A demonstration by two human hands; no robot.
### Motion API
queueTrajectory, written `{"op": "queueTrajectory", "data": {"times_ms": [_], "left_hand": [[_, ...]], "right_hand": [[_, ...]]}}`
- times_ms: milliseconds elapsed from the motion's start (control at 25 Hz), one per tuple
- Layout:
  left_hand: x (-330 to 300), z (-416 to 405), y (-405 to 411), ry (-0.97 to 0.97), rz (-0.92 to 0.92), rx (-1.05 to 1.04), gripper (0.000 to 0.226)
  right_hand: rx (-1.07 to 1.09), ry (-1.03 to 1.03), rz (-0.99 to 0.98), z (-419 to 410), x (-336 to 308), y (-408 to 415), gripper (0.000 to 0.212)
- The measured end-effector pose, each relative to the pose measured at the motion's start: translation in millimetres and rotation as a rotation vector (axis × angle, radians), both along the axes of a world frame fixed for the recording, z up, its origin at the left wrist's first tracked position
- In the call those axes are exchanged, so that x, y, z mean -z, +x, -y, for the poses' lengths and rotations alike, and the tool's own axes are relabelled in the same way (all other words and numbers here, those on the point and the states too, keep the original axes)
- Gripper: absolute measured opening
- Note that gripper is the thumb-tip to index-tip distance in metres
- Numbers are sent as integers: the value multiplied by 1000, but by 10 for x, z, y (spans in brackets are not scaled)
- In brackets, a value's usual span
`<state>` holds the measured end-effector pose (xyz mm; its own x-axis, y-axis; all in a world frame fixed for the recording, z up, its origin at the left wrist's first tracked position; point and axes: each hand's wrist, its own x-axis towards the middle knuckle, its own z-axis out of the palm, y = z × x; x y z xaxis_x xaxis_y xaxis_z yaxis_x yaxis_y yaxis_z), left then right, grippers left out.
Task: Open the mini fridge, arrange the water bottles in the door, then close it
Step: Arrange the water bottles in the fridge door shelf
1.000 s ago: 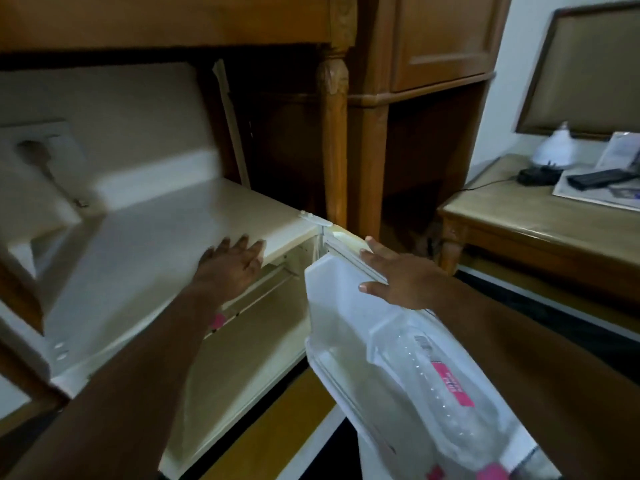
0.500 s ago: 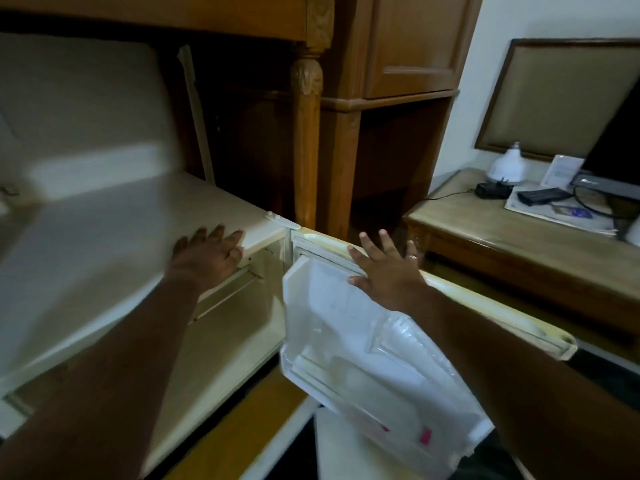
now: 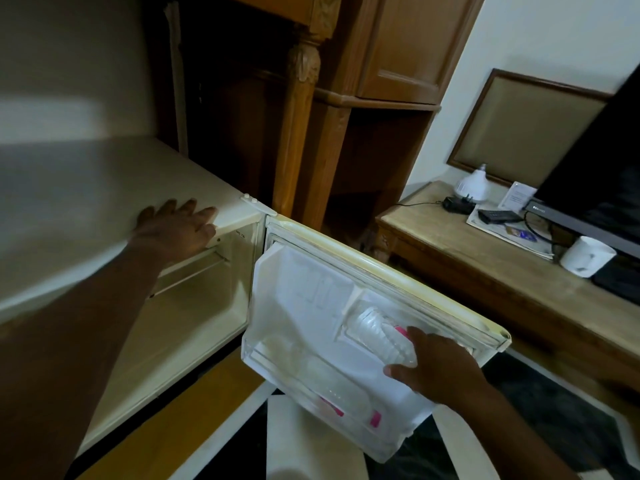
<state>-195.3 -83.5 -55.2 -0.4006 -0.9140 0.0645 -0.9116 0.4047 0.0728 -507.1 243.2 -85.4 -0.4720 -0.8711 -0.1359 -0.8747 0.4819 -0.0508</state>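
Note:
The cream mini fridge stands open, its door swung out to the right with the white inner liner facing me. My left hand lies flat on the front edge of the fridge top, fingers spread. My right hand grips a clear water bottle with a pink label, lying tilted in the upper door shelf. A second clear bottle with pink markings lies in the lower door shelf. The fridge's inside shows bare shelves.
A carved wooden cabinet stands right behind the door. To the right is a low wooden table carrying a white mug, a dark screen, a bulb, cables and papers. Black-and-white patterned floor lies below the door.
My right hand moved from the door's top edge down to the upper door shelf and closed on the bottle. The view shifted right and the door stands wider. My left hand stayed put.

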Motion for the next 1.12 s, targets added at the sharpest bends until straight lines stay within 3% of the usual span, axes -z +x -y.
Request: {"op": "queueTrajectory", "data": {"times_ms": [120, 320, 520, 600, 840, 1120], "left_hand": [[-6, -21, -11, 2, 13, 15, 58], [-13, 8, -3, 5, 16, 9, 58], [24, 36, -11, -5, 20, 2, 59], [21, 62, -19, 6, 17, -6, 59], [39, 64, -27, -11, 20, -20, 60], [57, 118, -21, 3, 10, -29, 61]], "right_hand": [[30, 30, 73, 72, -249, -49, 77], [-135, 21, -207, 189, -1079, -9, 88], [-460, -154, -315, 696, -1571, 377, 62], [-601, -130, -392, 1129, -1367, 671, 60], [-618, 227, -622, 1958, -134, 1235, 45], [-686, 172, -660, 2194, 773, 1223, 50]]}}
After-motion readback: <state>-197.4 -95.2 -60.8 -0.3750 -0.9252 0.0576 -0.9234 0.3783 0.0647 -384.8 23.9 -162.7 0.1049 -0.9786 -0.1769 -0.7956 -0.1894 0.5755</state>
